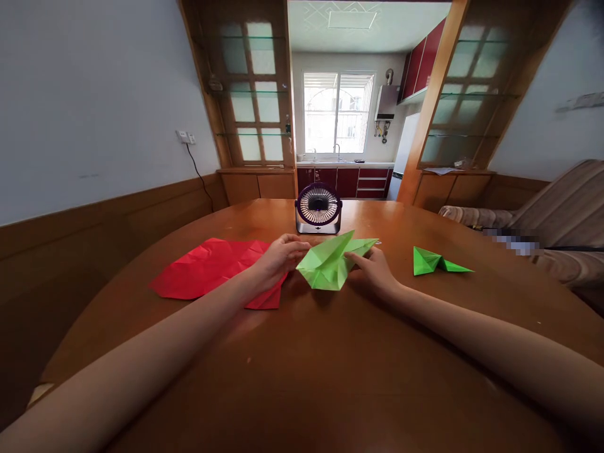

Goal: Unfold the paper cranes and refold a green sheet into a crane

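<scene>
Head view: both bare forearms reach forward over a round wooden counter (pixel 302 377). Between the hands sits a partly folded light-green paper model (pixel 333 263), raised a little off the wood, with a pointed flap running up and to the right. The left hand (pixel 279 257) pinches the model's left edge, fingers curled onto the paper, its heel resting over a creased red paper sheet (pixel 214 272) that lies flat to the left. The right hand (pixel 374 267) closes its grip on the model's right side, just under the long pointed flap, thumb and fingertips meeting on the paper. So both grips are clenched on the same green piece.

The paper looks thin, very light and only as stiff as its folds make it; I judge it will crush or lose its creases under a hard squeeze, and it can tear at the sharp points. The layered, folded edges near the middle seem the safest places to take hold, not the loose tips.

Well to the right, apart from the hands, a smaller darker-green folded paper piece (pixel 436 262) lies on the wood. Behind the model, near the far edge, stands a small round desk fan (pixel 318 207) facing the person.
</scene>
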